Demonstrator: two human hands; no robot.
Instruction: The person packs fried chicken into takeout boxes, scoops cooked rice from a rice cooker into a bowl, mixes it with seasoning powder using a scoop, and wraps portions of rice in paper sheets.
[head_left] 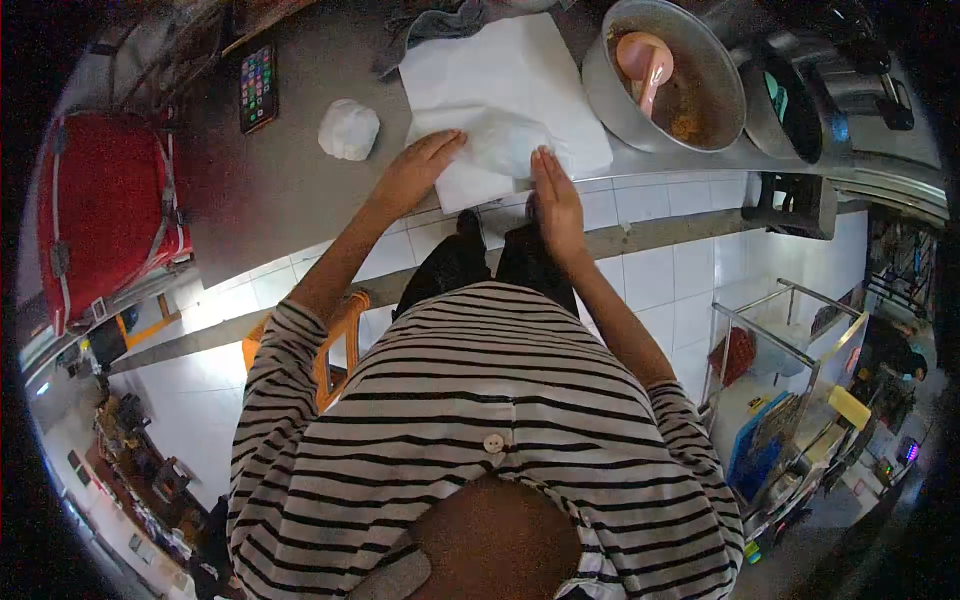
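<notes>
A bundle in white paper (508, 143) lies on a stack of white paper sheets (490, 60) at the counter's near edge. My left hand (418, 168) is at the bundle's left side, its fingers together on the wrapping paper. At the right side, my right hand (557, 198) has its fingertips pressed against the same paper. Both thumbs are mostly hidden. What is inside the paper does not show. A second white wrapped bundle (349, 130) rests on the counter, left of my left hand.
A phone (258, 88) with a lit screen lies at the left, near a red bag (105, 210). Right of the sheets stands a large metal pot (600, 95) with a pink ladle (648, 65) inside. A dark cloth (435, 25) lies behind the sheets. An orange stool (340, 345) stands below.
</notes>
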